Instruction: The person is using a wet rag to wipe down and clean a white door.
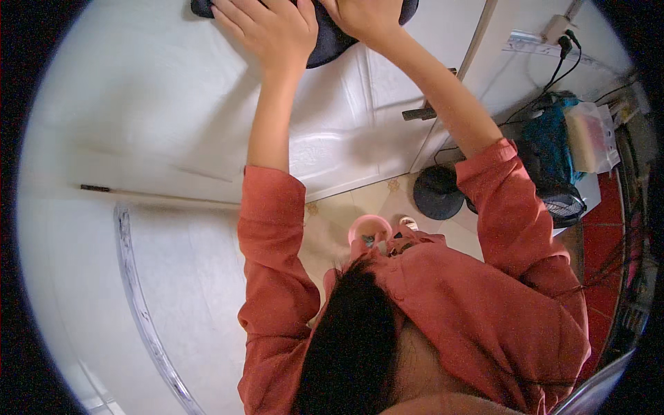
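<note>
Two bare hands reach straight up to the top edge of the view, both laid on a dark cloth that is pressed against a white panelled door. Left hand lies flat, fingers spread and slightly curled over the cloth, palm down, not closed around it. Right hand is cut off by the frame's upper edge, so whether it grips or only presses the cloth cannot be told. Both forearms are bare; rust-red sleeves are pushed back to the elbows. The cloth's upper part is also cropped away. Dark hair fills the lower middle, hiding the chest. Below the arms, a pink round object on the floor is partly hidden by the collar. A dark fan stands at right among tangled cables.
</note>
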Motion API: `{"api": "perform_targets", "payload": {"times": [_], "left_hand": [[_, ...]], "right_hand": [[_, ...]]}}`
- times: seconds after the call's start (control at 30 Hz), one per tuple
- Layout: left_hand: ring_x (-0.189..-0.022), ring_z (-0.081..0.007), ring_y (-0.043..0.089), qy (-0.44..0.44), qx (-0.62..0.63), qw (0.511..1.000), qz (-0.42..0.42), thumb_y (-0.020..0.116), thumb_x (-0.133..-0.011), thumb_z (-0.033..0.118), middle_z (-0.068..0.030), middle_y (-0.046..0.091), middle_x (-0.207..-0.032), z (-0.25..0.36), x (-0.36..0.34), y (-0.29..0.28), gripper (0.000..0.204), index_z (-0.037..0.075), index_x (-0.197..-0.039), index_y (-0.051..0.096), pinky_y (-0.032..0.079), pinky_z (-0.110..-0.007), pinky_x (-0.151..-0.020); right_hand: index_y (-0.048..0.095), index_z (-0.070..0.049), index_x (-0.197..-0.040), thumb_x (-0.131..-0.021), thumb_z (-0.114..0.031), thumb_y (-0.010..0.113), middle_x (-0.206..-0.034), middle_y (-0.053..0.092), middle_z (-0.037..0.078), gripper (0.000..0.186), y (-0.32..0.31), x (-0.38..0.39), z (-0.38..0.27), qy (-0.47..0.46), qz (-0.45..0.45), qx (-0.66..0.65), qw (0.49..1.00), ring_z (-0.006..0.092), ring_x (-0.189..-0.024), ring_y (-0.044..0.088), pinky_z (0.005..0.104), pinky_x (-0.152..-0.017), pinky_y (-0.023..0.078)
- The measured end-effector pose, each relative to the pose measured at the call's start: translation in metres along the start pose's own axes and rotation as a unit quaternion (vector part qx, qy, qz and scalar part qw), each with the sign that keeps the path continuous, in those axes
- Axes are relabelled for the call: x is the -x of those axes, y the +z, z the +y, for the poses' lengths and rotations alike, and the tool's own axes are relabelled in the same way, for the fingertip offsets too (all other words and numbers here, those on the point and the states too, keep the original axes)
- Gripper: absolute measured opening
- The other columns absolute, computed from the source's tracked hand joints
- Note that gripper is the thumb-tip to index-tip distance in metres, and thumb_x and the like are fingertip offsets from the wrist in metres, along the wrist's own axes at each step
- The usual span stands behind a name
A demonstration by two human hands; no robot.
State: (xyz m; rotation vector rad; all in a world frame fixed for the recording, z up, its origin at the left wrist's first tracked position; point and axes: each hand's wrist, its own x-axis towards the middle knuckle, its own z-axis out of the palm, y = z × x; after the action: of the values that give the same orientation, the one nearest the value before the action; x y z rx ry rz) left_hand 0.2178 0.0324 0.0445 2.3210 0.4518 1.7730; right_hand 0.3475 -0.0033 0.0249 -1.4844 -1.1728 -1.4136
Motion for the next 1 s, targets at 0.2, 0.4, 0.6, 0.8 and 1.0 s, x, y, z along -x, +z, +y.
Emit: {"api": "perform_targets", "payload": {"times": [0.2,0.4,0.6,0.8,1.0], "left_hand": [[-0.125,-0.059,0.023,0.169,-0.341,0.924,0.03,0.052,-0.08,0.041,-0.0455,0.027,-0.129,-0.059,0.055,0.031,0.074,-0.019,-0.119,0.035,0.018,-0.063,-0.103],[-0.122,-0.0518,0.033,0.134,-0.37,0.9,-0.185,0.056,-0.082,0.038,-0.0391,0.042,-0.122,-0.09,0.175,0.05,0.052,-0.012,-0.095,0.055,0.025,-0.059,-0.102],[-0.12,-0.0483,0.037,0.101,-0.341,0.907,-0.226,0.058,-0.083,0.035,-0.0344,0.044,-0.123,-0.092,0.198,0.046,0.045,-0.008,-0.096,0.056,0.028,-0.057,-0.101],[-0.128,-0.0519,0.023,0.055,-0.379,0.919,-0.091,0.062,-0.079,0.037,-0.0376,0.026,-0.135,-0.059,0.111,0.027,0.07,-0.012,-0.122,0.036,0.022,-0.059,-0.103],[-0.127,-0.0506,0.026,0.069,-0.374,0.921,-0.09,0.064,-0.077,0.039,-0.0363,0.03,-0.133,-0.075,0.115,0.019,0.069,-0.009,-0.12,0.04,0.023,-0.058,-0.102]], "right_hand": [[0.064,-0.007,-0.096,-0.079,-0.035,0.059,-0.097,0.055,0.023,0.034,0.021,0.09,-0.014,0.012,-0.049,-0.016,0.999,0.0452,-0.109,0.045,0.0616,-0.099,0.027],[0.065,-0.007,-0.094,-0.079,-0.042,0.059,-0.102,0.061,0.017,0.039,0.013,0.224,-0.019,-0.014,-0.226,0.001,0.974,0.041,-0.12,0.044,0.059,-0.1,0.026],[0.059,0.0,-0.106,-0.083,-0.047,0.057,-0.1,0.059,0.028,0.052,0.003,0.237,-0.019,-0.02,-0.26,-0.049,0.964,0.0477,-0.114,0.046,0.0604,-0.1,0.026],[0.066,-0.014,-0.08,-0.078,-0.046,0.061,-0.072,0.059,0.006,0.032,0.005,0.114,-0.011,-0.061,-0.103,-0.001,0.993,0.027,-0.091,0.054,0.0485,-0.094,0.035],[0.063,-0.011,-0.08,-0.075,-0.034,0.064,-0.081,0.056,0.013,0.024,0.027,0.116,-0.031,0.002,-0.054,-0.065,0.996,0.0333,-0.078,0.052,0.0564,-0.086,0.038]]}}
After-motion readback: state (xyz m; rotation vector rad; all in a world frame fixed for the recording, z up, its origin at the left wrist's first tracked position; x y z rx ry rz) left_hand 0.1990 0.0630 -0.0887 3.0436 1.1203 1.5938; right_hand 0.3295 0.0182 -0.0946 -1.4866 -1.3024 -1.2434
